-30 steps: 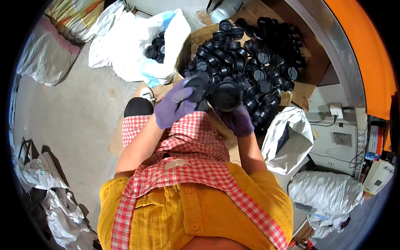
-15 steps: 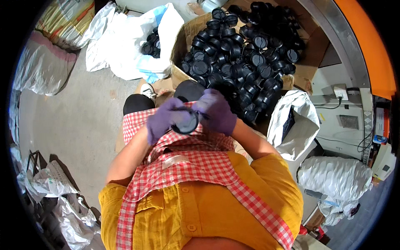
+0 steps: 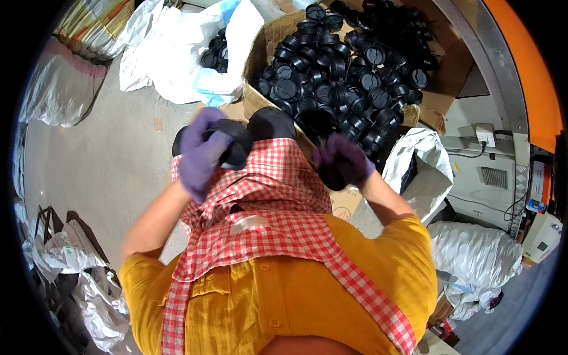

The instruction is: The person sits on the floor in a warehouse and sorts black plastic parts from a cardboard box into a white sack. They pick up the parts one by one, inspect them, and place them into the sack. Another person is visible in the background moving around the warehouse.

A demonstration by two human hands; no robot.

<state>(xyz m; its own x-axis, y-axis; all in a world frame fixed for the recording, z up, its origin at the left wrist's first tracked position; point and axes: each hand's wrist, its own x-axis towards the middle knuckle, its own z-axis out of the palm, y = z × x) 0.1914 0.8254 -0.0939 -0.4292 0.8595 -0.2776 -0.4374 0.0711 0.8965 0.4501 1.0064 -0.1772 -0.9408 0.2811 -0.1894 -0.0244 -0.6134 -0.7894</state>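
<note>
My left hand (image 3: pixel 198 155), in a purple glove, is closed around a black round plastic cap (image 3: pixel 238 144) above my left knee; it may be more than one piece. On the other side, my right hand (image 3: pixel 349 158), also gloved in purple, is beside the near edge of a cardboard box (image 3: pixel 255 56). Its fingers are curled over a dark rounded piece (image 3: pixel 335 176), blurred and partly covered by the glove. The box is heaped with many black round caps (image 3: pixel 286 89), some with lines across their faces.
A white sack (image 3: pixel 177 56) with more black caps stands left of the box. To the right is an open white bag (image 3: pixel 417 168), with a stuffed white sack (image 3: pixel 476 251) behind my right elbow. An orange-edged machine (image 3: pixel 526 65) rises at the far right.
My hands were together over my lap around a black round cap. They have parted: the left went left with a cap, the right moved right toward the box's edge.
</note>
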